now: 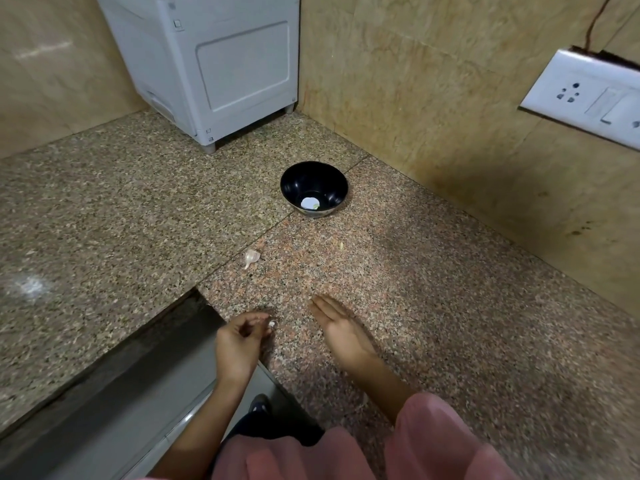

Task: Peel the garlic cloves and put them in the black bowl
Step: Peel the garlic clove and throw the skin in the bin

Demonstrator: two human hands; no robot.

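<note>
The left hand [239, 337] pinched a small garlic clove [272, 324] above the counter [415, 289]. The right hand [341, 327] hovered with fingers straight, holding nothing. The black bowl [313, 188] stood beyond.

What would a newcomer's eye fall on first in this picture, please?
The black bowl stands out mid-frame on the speckled granite counter, with something pale at its bottom. Nearer the camera, the left hand pinches a small white piece and the right hand is open beside it; one unpeeled garlic clove lies between the hands and the bowl.
</note>
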